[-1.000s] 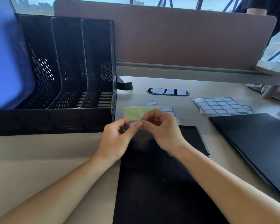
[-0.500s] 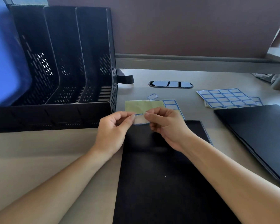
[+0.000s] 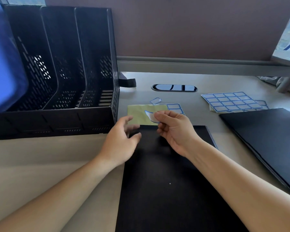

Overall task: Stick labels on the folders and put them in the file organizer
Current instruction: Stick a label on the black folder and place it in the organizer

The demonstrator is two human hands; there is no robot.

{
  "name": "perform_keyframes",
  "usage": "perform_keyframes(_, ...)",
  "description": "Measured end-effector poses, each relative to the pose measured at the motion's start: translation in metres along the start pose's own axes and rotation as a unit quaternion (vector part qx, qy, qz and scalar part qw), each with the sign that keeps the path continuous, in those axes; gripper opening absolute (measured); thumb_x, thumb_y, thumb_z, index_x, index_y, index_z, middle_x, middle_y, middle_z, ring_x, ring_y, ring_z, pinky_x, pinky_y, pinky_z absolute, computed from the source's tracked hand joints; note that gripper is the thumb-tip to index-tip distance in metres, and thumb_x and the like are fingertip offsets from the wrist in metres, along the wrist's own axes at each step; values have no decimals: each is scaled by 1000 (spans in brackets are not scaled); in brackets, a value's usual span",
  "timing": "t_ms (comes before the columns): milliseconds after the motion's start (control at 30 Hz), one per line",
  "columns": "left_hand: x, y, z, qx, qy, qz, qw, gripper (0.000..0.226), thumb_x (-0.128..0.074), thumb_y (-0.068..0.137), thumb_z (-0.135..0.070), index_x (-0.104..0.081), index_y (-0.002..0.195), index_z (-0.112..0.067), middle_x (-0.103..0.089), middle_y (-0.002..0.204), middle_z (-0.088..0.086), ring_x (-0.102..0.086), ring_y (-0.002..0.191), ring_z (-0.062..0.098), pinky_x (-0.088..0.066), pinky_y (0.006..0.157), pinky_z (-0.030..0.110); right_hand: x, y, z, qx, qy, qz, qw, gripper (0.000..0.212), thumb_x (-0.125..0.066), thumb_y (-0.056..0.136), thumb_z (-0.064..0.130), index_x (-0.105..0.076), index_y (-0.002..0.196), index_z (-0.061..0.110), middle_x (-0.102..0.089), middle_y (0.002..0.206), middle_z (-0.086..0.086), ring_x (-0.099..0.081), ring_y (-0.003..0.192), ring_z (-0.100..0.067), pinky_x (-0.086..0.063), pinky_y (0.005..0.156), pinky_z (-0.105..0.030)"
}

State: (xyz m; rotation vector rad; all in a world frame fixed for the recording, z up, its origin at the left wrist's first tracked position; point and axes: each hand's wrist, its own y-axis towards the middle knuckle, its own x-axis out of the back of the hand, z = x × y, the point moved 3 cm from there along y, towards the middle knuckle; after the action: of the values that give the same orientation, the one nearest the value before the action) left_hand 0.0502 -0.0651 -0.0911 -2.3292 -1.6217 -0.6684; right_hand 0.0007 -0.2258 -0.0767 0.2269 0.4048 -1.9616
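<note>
The right hand [image 3: 174,129] pinches a small white paper label with a blue border [image 3: 150,116] by its right end between thumb and forefinger; the label's long axis runs left to right and its free end curls leftward. It hangs just above the far edge of a flat black rectangular folder [image 3: 166,190], whose long axis runs away from the person on the beige tabletop [image 3: 40,156]. The left hand [image 3: 120,139] hovers over the folder's far left corner, fingers loosely spread, holding nothing. A black perforated three-slot file organizer [image 3: 57,121] stands to the left
</note>
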Motion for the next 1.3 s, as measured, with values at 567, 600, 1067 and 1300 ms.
perform_keyframes(567, 10, 9, -14, 129, -345, 22, 930, 45, -61, 82, 14, -62, 115, -17, -61, 117, 7, -60, 113, 24, -45, 107, 43, -9, -13, 25, 4, -81, 11, 997, 19, -71, 88, 10, -66, 71, 17, -64, 70, 2, -52, 57, -9, -44, 59, -24)
perform_keyframes(600, 11, 6, -14, 132, -372, 22, 919, 47, -59, 82, 17, -62, 114, -17, -63, 116, 9, -62, 111, 27, -46, 106, 47, -10, -15, 26, 9, -101, 9, 995, 17, -71, 88, 10, -66, 73, 16, -64, 70, 1, -53, 56, -10, -45, 57, -23)
perform_keyframes(1067, 4, 3, -6, 122, -512, 151, 837, 52, -55, 70, 13, -61, 120, -2, -70, 104, 17, -69, 93, 27, -54, 91, 39, -15, -23, 17, 72, -170, -30, 982, 23, -83, 75, 4, -60, 78, 8, -62, 73, -8, -67, 69, -18, -60, 66, -28)
perform_keyframes(1300, 6, -1, -10, 96, -512, 172, 836, 46, -48, 69, 16, -58, 109, -4, -71, 115, 16, -71, 92, 28, -59, 82, 39, -22, -26, 15, 75, -214, -23, 974, 22, -84, 77, 13, -63, 78, 6, -72, 70, -9, -70, 62, -15, -55, 53, -24)
